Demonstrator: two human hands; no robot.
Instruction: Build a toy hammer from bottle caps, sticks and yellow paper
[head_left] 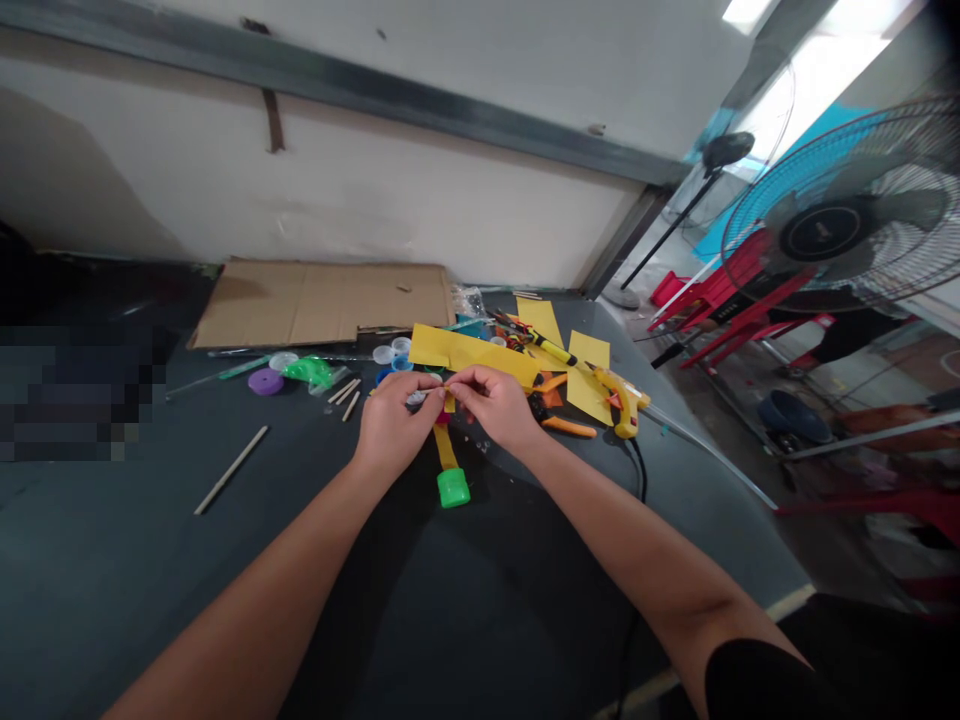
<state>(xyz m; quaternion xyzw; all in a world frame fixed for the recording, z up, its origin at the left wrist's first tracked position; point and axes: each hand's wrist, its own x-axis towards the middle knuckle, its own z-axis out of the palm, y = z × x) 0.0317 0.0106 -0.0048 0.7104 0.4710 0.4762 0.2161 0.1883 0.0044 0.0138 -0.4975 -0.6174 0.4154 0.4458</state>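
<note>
My left hand [396, 418] and my right hand [495, 402] meet above the table, fingertips pinched together. Between them is a small yellow paper piece [450, 404], partly hidden by the fingers. Just below the hands a yellow strip [445, 448] runs toward me, with a green bottle cap [453, 488] at its near end. Something pink or red shows at the strip's far end, mostly covered by the fingers. Behind the hands lies a long yellow paper sheet [472, 352]. Blue and white bottle caps [403, 347] sit beyond my left hand.
At the right lie a yellow glue gun [624, 404] with a black cord, orange-handled pliers [568, 428] and yellow paper [589, 380]. Flat cardboard [322, 300] rests by the wall. A purple cap [265, 381] and a stick [232, 470] lie left. A fan [821, 232] stands right.
</note>
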